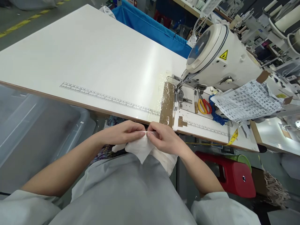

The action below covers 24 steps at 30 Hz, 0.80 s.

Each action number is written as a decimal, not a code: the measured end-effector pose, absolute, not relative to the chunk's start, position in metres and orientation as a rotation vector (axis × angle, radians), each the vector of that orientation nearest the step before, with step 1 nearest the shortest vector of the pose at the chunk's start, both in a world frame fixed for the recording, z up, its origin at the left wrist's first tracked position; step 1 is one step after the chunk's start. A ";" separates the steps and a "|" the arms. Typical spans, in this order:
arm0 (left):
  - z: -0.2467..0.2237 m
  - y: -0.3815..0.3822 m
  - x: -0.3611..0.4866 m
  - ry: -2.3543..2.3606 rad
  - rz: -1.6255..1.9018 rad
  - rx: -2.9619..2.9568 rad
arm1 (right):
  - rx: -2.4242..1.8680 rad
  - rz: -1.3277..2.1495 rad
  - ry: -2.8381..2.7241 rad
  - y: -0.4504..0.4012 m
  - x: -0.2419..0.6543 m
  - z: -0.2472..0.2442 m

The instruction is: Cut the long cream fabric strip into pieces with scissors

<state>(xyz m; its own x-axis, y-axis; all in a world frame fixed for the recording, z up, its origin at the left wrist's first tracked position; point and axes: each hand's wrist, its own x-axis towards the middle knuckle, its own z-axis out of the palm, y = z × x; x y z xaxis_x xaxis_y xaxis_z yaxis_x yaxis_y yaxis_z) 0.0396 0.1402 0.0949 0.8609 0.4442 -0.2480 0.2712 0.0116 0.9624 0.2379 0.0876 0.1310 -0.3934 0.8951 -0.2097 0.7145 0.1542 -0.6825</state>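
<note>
A piece of white fabric (140, 149) hangs between my two hands, over my lap and just in front of the table's front edge. My left hand (127, 132) pinches its upper edge between thumb and fingers. Close beside it, my right hand (162, 137) pinches the same edge, and the fingertips of both hands nearly touch. More of the white cloth hangs below my right hand. The white sewing machine (220, 59) stands on the table beyond my right hand, its needle area ahead and to the right of my hands.
The white table (93, 56) bears printed rulers and brown tape (167, 103). Yellow and red scissors (204, 106) lie beside the machine, under a written sheet (248, 100). A clear plastic bin (47, 131) stands at left, a red stool (234, 175) at right, a blue cloth bin (152, 28) behind.
</note>
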 end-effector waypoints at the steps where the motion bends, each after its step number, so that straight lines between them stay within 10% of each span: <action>1: 0.094 0.140 0.040 0.582 0.152 1.593 | -1.574 1.067 -2.179 0.087 0.237 0.131; 24: 0.080 0.153 0.024 0.718 0.014 1.151 | -1.449 1.479 -1.803 0.102 0.305 0.129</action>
